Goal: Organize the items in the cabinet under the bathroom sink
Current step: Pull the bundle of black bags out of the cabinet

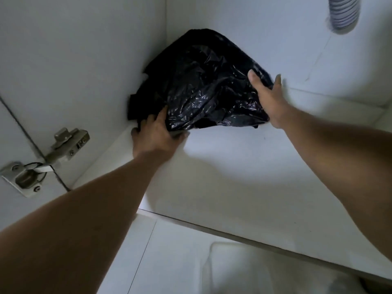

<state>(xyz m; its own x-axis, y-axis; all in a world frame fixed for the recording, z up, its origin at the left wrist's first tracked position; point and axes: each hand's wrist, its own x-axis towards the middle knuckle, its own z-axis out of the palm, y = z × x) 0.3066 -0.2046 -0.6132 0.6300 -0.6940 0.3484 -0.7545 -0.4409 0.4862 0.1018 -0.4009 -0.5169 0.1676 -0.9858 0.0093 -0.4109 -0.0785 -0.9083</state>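
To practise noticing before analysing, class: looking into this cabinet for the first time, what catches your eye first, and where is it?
A crumpled black plastic bag dominates, sitting in the cabinet's back left corner against the pale walls. Both bare arms reach in to it: the left hand grips its lower left edge and the right hand holds its right edge. A metal hinge sits at the left, and a ribbed hose at top right.
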